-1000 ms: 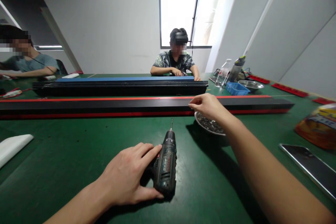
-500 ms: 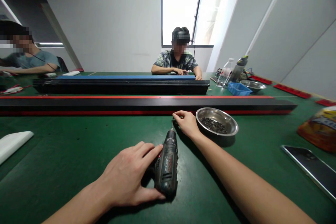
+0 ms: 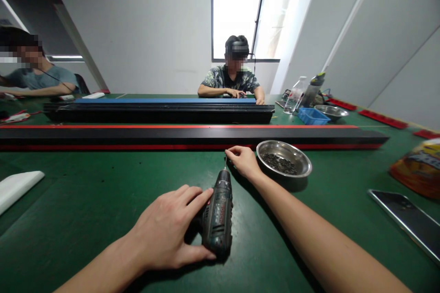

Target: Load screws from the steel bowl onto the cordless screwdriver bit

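Note:
My left hand [image 3: 172, 226] is wrapped around a dark cordless drill [image 3: 220, 215] lying on its side, its long thin bit [image 3: 226, 162] pointing away from me. At the bit's tip, the thumb and forefinger of my right hand [image 3: 244, 161] are pinched together. Whatever sits between these fingertips is too small to make out. Just right of that hand stands a steel bowl [image 3: 302, 170] with many small dark pieces, apparently screws [image 3: 280, 164], in the bottom. Directly beyond the fingertips runs a long black bar with red edges [image 3: 192, 135], lying across the table.
Behind the bar is a black and blue profile [image 3: 158, 113], where a co-worker [image 3: 232, 73] sits. Another person [image 3: 37, 73] is at the left. A phone [image 3: 407, 219], an orange bag [image 3: 419, 169], a blue tray [image 3: 313, 117], a bottle [image 3: 294, 96] and a white object [image 3: 19, 187] lie around.
My right fingertips have shifted very slightly left at the bit's tip. The drill and my left hand are practically still.

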A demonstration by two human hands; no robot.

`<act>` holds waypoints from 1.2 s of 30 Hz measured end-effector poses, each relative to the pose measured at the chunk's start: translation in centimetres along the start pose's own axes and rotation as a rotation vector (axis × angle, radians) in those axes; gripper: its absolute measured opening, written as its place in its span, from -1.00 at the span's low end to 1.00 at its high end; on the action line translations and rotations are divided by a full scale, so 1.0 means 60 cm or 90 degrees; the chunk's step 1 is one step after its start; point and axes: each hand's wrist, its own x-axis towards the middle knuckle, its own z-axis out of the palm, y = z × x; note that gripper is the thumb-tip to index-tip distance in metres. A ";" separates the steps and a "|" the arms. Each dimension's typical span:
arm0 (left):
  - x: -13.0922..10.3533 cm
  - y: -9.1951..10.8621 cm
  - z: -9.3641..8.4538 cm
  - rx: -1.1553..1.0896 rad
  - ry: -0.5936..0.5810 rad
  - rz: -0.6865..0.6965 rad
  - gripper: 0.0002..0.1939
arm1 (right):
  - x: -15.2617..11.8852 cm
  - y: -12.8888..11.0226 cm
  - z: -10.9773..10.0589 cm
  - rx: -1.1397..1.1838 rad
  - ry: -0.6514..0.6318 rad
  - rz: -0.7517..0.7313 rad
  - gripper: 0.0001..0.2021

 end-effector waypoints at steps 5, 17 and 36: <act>0.001 0.000 -0.002 -0.004 -0.007 0.003 0.02 | -0.002 -0.006 -0.003 -0.021 0.004 0.009 -0.77; 0.000 0.000 0.001 -0.009 0.003 0.001 0.02 | -0.005 -0.013 -0.003 -0.081 0.026 -0.010 -0.75; 0.003 0.004 -0.007 -0.009 -0.036 -0.009 0.04 | -0.008 -0.017 -0.008 -0.048 0.021 0.012 -0.58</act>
